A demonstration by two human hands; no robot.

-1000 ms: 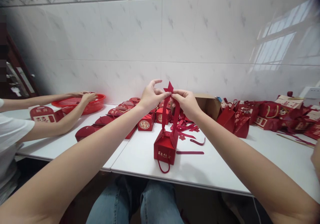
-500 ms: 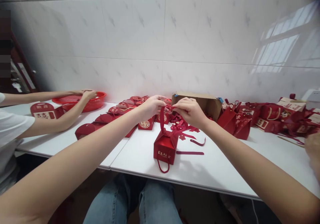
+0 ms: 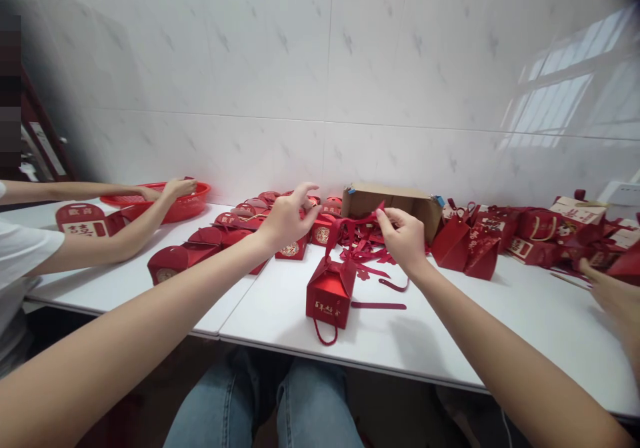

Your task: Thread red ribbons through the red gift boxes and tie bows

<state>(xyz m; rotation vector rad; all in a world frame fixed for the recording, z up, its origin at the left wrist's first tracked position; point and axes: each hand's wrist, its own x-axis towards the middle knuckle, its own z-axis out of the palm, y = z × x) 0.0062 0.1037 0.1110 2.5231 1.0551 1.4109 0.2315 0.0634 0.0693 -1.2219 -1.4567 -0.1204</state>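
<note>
A small red gift box (image 3: 327,300) with gold lettering stands upright on the white table, its cord handle hanging at the front. From its top rises a red ribbon (image 3: 350,224). My right hand (image 3: 404,236) pinches the ribbon's end between thumb and fingers, drawing it out to the right. Left of the ribbon, my left hand (image 3: 291,220) is raised with thumb and fingers apart and nothing between them. A flat dark red strip (image 3: 379,306) and a curved strip (image 3: 394,286) lie beside the box.
Several filled red boxes (image 3: 181,257) stand left of centre. A cardboard carton (image 3: 390,200) sits behind loose ribbons. More red boxes (image 3: 463,245) crowd the right. A co-worker's hands reach over a red basket (image 3: 185,209); another person's hand (image 3: 607,295) is at far right.
My left hand has let go of the ribbon and moved left, its fingers parting. My right hand has pulled the ribbon end rightward. The hand at far right has come further into view.
</note>
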